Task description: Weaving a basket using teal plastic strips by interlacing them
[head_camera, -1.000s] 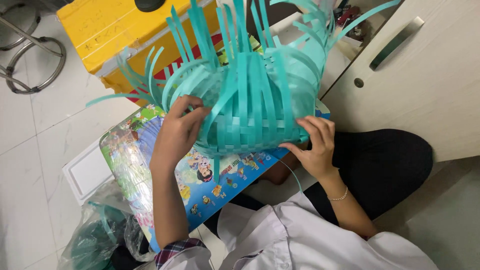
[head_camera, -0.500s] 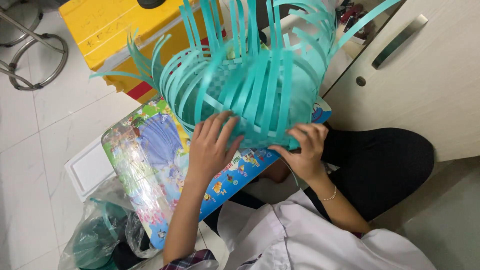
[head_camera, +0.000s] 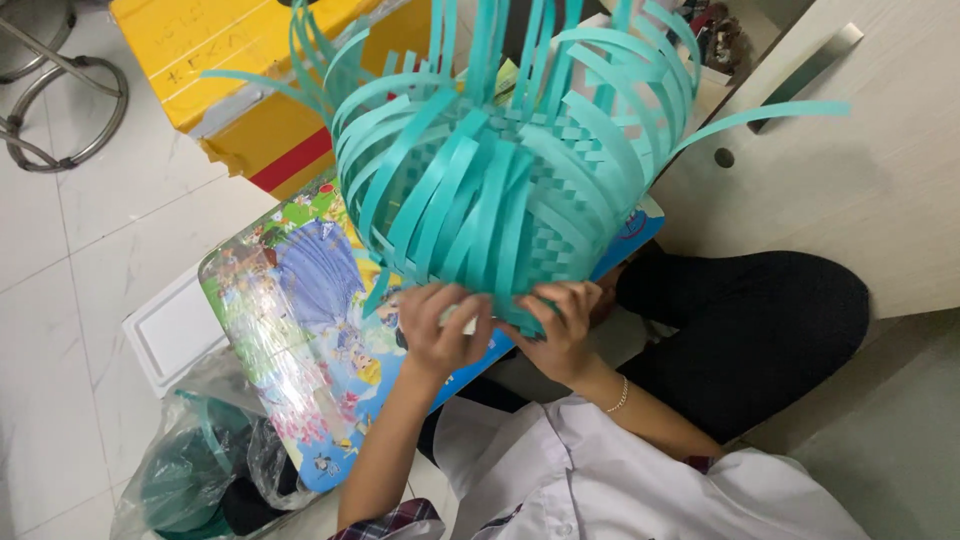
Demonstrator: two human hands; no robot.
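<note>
Nearest the camera, a white shirt sleeve (head_camera: 640, 490) is seen, with a clear plastic bag (head_camera: 190, 470) holding teal strip material on the floor at near left. The left hand (head_camera: 440, 325) and right hand (head_camera: 562, 325) are both set against the lower edge of a half-woven teal strip basket (head_camera: 500, 200). The fingers of each hand are curled and pressed onto the strips; whether a single strip is pinched cannot be told. The basket is held tilted above a colourful picture board (head_camera: 290, 330) resting on the lap. The base and lower wall are judged woven, in a checker pattern. The upper wall is judged unfinished: many strip ends stand loose and splayed. Further off, a yellow box (head_camera: 230, 60) and a pale cabinet door (head_camera: 850, 190) are noted.
</note>
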